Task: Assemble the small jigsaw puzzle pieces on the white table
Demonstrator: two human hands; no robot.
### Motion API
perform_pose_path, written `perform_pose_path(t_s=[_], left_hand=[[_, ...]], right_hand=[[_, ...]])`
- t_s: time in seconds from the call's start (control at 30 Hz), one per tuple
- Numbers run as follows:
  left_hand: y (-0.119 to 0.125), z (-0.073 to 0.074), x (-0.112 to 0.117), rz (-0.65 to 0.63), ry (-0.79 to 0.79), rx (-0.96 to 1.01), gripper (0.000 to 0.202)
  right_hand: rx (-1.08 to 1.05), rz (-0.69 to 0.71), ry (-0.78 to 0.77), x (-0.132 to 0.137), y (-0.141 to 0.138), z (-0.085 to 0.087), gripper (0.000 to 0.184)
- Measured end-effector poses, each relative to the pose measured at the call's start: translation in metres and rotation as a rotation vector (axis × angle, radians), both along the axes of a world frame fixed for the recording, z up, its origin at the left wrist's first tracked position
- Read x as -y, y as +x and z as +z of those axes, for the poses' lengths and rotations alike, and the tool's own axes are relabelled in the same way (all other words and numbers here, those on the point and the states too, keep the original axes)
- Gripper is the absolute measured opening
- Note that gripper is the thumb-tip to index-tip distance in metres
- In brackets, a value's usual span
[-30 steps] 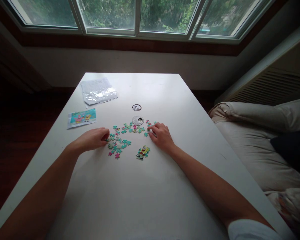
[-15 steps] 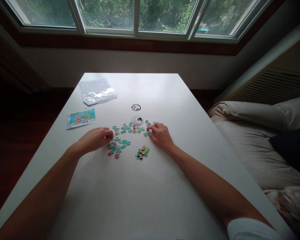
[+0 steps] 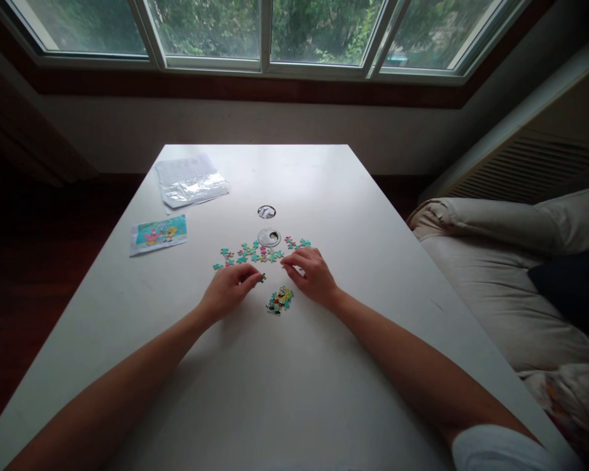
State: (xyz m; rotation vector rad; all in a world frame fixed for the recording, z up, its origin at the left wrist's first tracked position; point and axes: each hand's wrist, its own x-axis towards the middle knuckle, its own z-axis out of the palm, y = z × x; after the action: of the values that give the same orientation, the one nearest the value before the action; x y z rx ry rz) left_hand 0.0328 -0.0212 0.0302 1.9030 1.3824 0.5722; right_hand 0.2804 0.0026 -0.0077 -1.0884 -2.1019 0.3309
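My left hand (image 3: 230, 288) is closed in a pinch on a small yellow-green puzzle piece (image 3: 263, 278), held left of and above the joined cartoon puzzle section (image 3: 279, 300). That section, mostly yellow, red and teal, lies on the white table (image 3: 285, 379). Opposite, my right hand (image 3: 312, 276) has thumb and index finger brought together at the right end of the loose puzzle pieces (image 3: 249, 251); whatever lies between the tips is too small to make out. More loose pieces (image 3: 297, 243) lie just beyond its knuckles. Some pieces are hidden behind my left hand.
A round silver lid-like disc (image 3: 269, 237) lies behind the pieces, with a smaller shiny disc (image 3: 266, 212) farther back. On the left are a cartoon picture sheet (image 3: 159, 234) and a clear plastic sleeve with paper (image 3: 191, 180). A beige sofa (image 3: 491, 275) flanks the table.
My left hand has moved right from the left pile, carrying a puzzle piece toward the joined section. My right hand has shifted slightly left, its fingertips now closer together.
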Motion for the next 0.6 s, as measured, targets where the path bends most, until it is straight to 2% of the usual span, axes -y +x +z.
perform_pose_path(t_s=[0.13,0.23,0.6], left_hand=[[0.006,-0.004,0.004,0.019,0.048,0.021,0.031],[0.008,-0.005,0.005,-0.011,0.071,0.037,0.027],[0.013,-0.007,0.011,-0.013,0.093,-0.053,0.022]], right_hand=[[-0.085,0.146,-0.044,0.009,-0.01,0.005,0.013],[-0.124,0.204,-0.085,0.013,-0.015,0.008,0.012],[-0.195,0.233,-0.234,0.014,-0.018,0.01,0.008]])
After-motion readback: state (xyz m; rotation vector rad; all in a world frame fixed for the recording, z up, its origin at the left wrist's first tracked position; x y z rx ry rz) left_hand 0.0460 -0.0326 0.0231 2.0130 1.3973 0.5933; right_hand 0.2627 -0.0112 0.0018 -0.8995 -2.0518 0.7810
